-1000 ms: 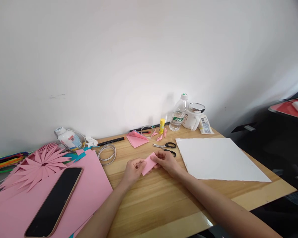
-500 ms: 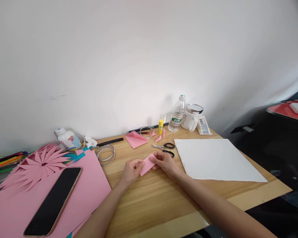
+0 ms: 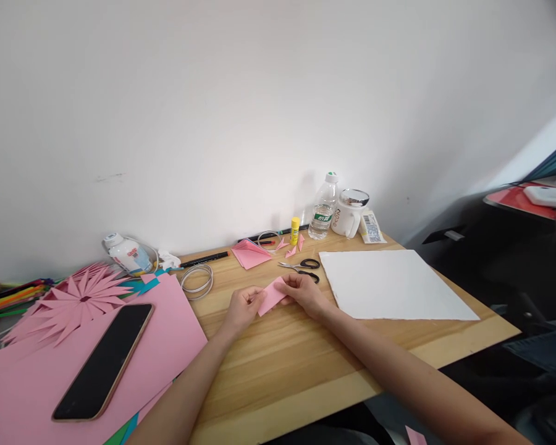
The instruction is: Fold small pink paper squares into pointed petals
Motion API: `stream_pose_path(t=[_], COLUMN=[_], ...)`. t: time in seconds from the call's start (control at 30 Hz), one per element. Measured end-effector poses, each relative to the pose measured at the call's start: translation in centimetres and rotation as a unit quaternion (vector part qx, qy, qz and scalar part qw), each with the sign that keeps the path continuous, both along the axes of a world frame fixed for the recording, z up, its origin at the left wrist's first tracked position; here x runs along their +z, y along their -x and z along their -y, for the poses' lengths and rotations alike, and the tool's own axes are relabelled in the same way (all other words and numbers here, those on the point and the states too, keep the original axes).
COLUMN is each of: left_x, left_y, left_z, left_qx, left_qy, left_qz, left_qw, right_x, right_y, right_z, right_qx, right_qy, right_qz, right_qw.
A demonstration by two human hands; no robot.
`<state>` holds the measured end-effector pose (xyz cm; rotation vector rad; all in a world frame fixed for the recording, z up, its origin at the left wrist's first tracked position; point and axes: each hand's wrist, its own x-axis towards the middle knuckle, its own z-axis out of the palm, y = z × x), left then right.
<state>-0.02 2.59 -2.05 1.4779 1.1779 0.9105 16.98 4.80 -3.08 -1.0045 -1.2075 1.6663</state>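
Note:
Between my two hands is a small pink piece of folded paper [image 3: 272, 297], held just above the wooden table. My left hand [image 3: 243, 307] pinches its left edge between thumb and fingers. At the upper right end, my right hand [image 3: 304, 293] grips it with the thumb on top; the fingers underneath are partly hidden. Just beyond my right hand lie scissors [image 3: 306, 266] with black handles. Farther back are a stack of pink paper squares [image 3: 251, 254], small folded pink pieces [image 3: 291, 252] and a yellow glue stick [image 3: 295, 231].
A white board [image 3: 393, 287] lies to the right. Behind it stand a water bottle [image 3: 323, 210] and a white mug [image 3: 349, 215]. On the left, a black phone [image 3: 104, 361] rests on large pink sheets [image 3: 16, 395], near a pink paper pinwheel shape [image 3: 81, 296] and a coil of wire [image 3: 197, 282].
The camera view has shifted slightly, so the table items sit a little higher and farther left. Both hands keep hold of the pink paper with nearly the same grip.

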Motion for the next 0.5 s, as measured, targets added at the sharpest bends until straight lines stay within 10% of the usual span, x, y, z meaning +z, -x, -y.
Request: stream_pose_path(t=[0.5], left_x=[-0.39], left_y=[0.12], left_z=[-0.05], left_qx=[0.003], left_qy=[-0.002], left_qz=[0.012], left_qw=[1.000], right_x=[0.19], right_y=[0.09], right_z=[-0.21], right_qx=[0.009], right_qy=[-0.003], right_qz=[-0.015], right_qw=[1.000])
